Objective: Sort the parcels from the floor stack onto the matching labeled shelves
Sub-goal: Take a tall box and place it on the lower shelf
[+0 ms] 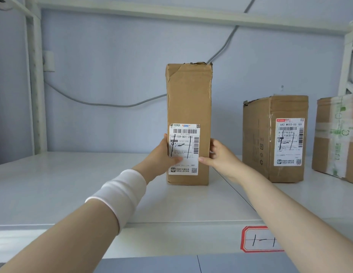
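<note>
On white shelf (53, 186), tall parcel (188, 95) upright, left hand (162, 156) and right hand (219, 154) grip clasping its sides

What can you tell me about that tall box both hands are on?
The tall box is brown cardboard, standing upright on the white shelf. Its top is creased and torn. A white shipping label with barcodes and handwritten "1-1" is on its front. The left hand and right hand hold its lower sides.

Tall parcel (188, 107) between my hands, on the shelf (73, 190).
Two parcels (278, 138) stand right of my right hand (219, 154); shelf label (258, 240) below it.
</note>
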Action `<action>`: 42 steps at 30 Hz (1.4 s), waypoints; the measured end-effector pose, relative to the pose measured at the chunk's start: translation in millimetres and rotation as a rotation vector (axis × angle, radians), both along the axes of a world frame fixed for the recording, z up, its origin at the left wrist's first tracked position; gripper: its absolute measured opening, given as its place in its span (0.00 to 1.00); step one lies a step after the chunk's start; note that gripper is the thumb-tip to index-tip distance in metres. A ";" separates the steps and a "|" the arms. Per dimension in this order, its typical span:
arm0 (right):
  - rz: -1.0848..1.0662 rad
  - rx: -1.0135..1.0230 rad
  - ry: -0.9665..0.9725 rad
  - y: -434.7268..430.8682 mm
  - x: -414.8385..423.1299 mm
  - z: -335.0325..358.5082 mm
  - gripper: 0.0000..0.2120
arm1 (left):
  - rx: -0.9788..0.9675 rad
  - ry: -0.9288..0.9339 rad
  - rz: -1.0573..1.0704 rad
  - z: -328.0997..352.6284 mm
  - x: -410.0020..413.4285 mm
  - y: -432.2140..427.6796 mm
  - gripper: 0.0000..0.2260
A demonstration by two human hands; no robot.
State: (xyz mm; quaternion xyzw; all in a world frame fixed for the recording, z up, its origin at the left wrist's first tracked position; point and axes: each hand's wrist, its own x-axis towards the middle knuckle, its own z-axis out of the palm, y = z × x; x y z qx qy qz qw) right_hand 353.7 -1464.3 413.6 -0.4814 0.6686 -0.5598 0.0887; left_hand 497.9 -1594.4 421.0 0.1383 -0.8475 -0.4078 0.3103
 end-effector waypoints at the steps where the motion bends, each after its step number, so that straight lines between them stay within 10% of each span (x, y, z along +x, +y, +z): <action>1: -0.008 0.002 -0.004 0.0 -0.8 -0.1 0.33 | 0.000 -0.005 0.007 0.5 -0.3 0.4 0.26; 42: -0.501 0.143 0.293 239.8 123.5 -40.2 0.26 | -0.407 -0.261 0.028 -20.4 96.3 225.0 0.27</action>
